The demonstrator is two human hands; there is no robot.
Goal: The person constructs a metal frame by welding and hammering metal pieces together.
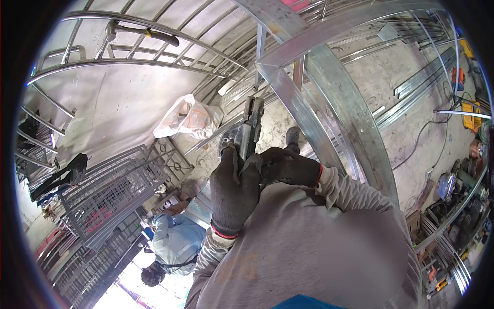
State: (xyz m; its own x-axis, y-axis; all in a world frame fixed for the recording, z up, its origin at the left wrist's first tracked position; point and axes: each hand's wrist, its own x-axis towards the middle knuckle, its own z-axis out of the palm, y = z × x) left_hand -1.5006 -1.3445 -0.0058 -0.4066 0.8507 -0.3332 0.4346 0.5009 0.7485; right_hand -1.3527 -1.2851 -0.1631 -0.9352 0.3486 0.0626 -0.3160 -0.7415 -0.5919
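Observation:
Both my hands wear dark knitted gloves with red cuffs and meet in front of my chest. My left hand (231,193) is closed around the lower part of a dark, long metal piece (252,126) with a bright flat side plate; its exact kind I cannot make out. Close beside it, my right hand (289,167) has its fingers curled at the lower end of the same piece, and the contact is partly hidden. The piece points away from me, above the floor. Just right of my hands stands a frame of square steel tube (355,113).
A hammer (110,32) rests on a steel-bar frame (128,62) at upper left. A white plastic bag (193,119) lies ahead. Another person (177,239) works at lower left near mesh panels (105,198). Metal lengths (427,77), a cable (419,136) and tools lie right.

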